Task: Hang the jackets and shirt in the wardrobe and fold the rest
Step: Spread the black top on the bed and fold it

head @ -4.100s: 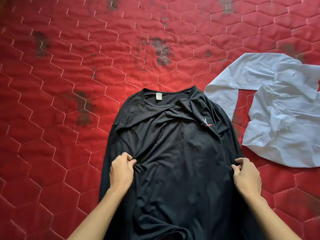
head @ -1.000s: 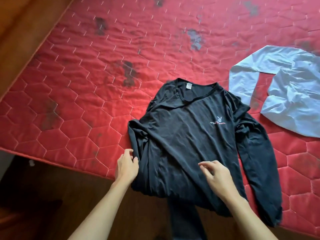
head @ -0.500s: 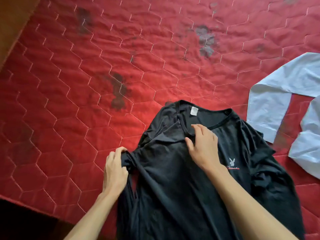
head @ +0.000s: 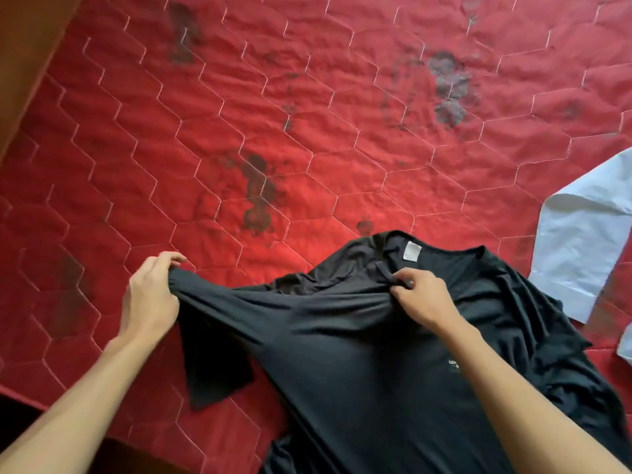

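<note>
it was a bedroom at home: a red quilted mattress (head: 307, 131) with dark stains, clothes spread on it, wooden floor (head: 27, 46) beside its left edge.

A red quilted mattress (head: 342, 114), stitched in hexagons and blotched with dark stains (head: 258, 196), carries two garments: a black top (head: 359, 354) spread at the near right, and a white shirt (head: 581, 261) just beside it at the right edge.

left hand (head: 150, 295): bare | left forearm (head: 68, 388): bare to frame edge at 8 o'clock | right hand (head: 424, 299): bare | right forearm (head: 513, 398): bare to edge at 5 o'clock
</note>
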A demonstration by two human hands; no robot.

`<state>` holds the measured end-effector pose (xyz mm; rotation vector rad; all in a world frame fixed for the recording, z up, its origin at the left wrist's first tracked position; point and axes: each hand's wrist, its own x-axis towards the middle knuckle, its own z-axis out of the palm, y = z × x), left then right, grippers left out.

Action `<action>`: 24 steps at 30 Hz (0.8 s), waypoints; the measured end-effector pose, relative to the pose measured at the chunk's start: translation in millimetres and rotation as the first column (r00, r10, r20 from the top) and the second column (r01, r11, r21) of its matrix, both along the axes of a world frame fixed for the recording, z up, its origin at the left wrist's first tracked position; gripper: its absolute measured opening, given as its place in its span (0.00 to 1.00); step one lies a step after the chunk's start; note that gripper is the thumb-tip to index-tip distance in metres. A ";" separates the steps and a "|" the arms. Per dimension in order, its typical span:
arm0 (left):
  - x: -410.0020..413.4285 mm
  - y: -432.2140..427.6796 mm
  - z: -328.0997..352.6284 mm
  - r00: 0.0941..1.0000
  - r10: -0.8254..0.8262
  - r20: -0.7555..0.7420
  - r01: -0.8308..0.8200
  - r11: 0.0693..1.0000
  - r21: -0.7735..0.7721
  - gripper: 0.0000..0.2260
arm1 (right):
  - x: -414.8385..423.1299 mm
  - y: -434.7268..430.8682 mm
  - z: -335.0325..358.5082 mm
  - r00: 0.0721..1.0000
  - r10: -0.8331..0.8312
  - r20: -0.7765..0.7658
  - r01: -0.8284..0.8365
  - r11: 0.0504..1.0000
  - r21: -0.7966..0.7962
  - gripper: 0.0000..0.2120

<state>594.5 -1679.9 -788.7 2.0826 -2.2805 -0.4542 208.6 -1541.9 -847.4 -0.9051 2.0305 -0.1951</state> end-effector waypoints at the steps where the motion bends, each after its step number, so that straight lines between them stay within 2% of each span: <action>1: 4.1 -8.9 -0.2 0.999 -0.023 0.028 0.023 1.000 -0.009 0.31 | -4.9 -6.3 4.9 0.991 -0.108 0.085 0.112 0.993 -0.037 0.10; 3: 16.7 -20.8 -3.1 0.991 -0.050 0.125 0.054 0.998 -0.026 0.29 | -11.8 -20.3 19.6 0.929 -0.263 0.261 0.298 0.949 -0.104 0.12; 5: 32.3 -26.8 -8.2 0.959 -0.080 0.270 0.078 0.997 0.017 0.26 | -12.9 -35.2 34.9 0.877 -0.278 0.391 0.343 0.934 -0.104 0.16; 7: 44.4 -30.6 -14.1 0.853 -0.222 0.472 0.127 0.966 0.224 0.27 | -9.2 -49.4 43.1 0.844 -0.247 0.476 0.305 0.951 -0.046 0.17; 9: 42.9 -32.1 -18.0 0.702 -0.420 0.575 0.048 0.833 0.551 0.38 | -0.9 -62.0 43.9 0.833 -0.206 0.514 0.239 0.971 0.002 0.15; 10: 37.6 -32.1 -20.7 0.695 -0.471 0.543 -0.019 0.743 0.668 0.44 | 4.4 -67.3 43.0 0.836 -0.197 0.512 0.223 0.975 0.011 0.15; 12: 15.0 -32.4 -23.9 0.789 -0.462 0.404 -0.050 0.608 0.792 0.55 | 15.0 -77.1 43.6 0.838 -0.201 0.508 0.232 0.973 0.001 0.16; 14: -21.0 -32.6 -24.6 0.876 -0.422 0.233 0.053 0.565 0.823 0.59 | 22.5 -86.1 45.2 0.820 -0.201 0.535 0.252 0.967 -0.023 0.17; 16: -65.9 -27.7 -22.8 0.936 -0.349 0.046 0.191 0.614 0.766 0.51 | 23.4 -90.0 46.2 0.827 -0.154 0.540 0.207 0.978 -0.037 0.20; 17: -88.5 -22.7 -23.5 0.952 -0.300 -0.067 0.260 0.670 0.695 0.45 | 21.2 -90.0 48.2 0.840 -0.129 0.527 0.169 0.985 -0.029 0.23; 19: -129.7 -10.4 -29.6 0.923 -0.299 -0.244 0.383 0.782 0.491 0.29 | 13.3 -86.8 53.5 0.844 -0.106 0.526 0.124 0.992 0.001 0.26; 20: -146.4 -4.5 -34.3 0.900 -0.332 -0.282 0.425 0.809 0.407 0.23 | 7.6 -82.8 54.5 0.841 -0.094 0.534 0.105 0.994 0.011 0.27; 22: -172.1 5.5 -44.7 0.877 -0.375 -0.299 0.466 0.816 0.343 0.16 | -9.8 -70.2 52.4 0.877 -0.048 0.479 0.044 0.999 0.020 0.27; 24: -186.1 13.9 -54.8 0.868 -0.438 -0.232 0.495 0.799 0.343 0.15 | -34.8 -50.7 43.4 0.952 0.006 0.306 -0.013 1.000 0.020 0.24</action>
